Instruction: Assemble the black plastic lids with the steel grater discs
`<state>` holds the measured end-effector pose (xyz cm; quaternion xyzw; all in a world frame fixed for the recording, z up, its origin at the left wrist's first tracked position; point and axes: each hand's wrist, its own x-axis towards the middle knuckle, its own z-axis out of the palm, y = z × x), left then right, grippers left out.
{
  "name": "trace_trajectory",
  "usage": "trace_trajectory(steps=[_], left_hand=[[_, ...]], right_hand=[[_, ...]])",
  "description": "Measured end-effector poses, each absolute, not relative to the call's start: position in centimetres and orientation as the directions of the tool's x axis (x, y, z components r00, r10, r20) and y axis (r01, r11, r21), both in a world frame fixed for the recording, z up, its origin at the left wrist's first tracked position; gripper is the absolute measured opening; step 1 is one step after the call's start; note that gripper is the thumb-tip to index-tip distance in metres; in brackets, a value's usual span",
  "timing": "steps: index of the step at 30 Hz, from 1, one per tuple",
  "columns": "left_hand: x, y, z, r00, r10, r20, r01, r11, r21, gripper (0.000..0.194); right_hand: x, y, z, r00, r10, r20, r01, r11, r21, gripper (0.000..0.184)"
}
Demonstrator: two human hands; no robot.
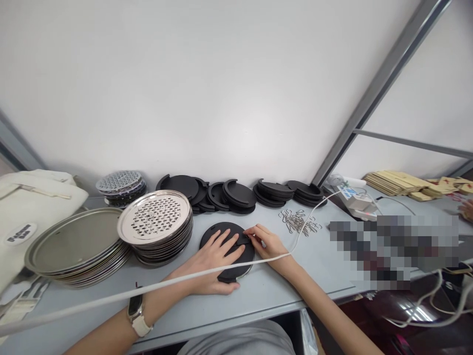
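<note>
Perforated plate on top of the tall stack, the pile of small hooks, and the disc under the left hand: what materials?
Perforated plate: probably metal, from its bright, shiny rim. Hooks: likely metal wire, thin and silvery. Disc: matte black, perhaps plastic.

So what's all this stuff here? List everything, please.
cream bag: one, far left
large discs: one stack, grey-green, left
perforated discs: two stacks, silvery, left
black round pieces: many, along the wall, white
black disc: one, under the hands
metal clips: pile, silvery, right of centre
cable: white, across front
box: one, white, right
flat pieces: many, pale yellow, far right
table: grey-blue, underneath
pixelated patch: unreadable, right
another person's hand: right edge
watch: left wrist
left hand, right hand: centre
</note>
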<state>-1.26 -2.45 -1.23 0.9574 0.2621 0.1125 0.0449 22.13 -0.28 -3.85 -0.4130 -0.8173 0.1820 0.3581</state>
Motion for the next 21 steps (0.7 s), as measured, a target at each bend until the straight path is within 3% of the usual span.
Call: trace_trajectory(steps=[21], left_hand=[[-1.19, -2.54, -1.07, 0.840, 0.510, 0.185, 0.490, -0.859, 0.146, 0.081]], right_hand=[[22.17, -0.91, -3.15, -0.403, 0.827, 0.392, 0.559, 0.562, -0.610, 0.021]])
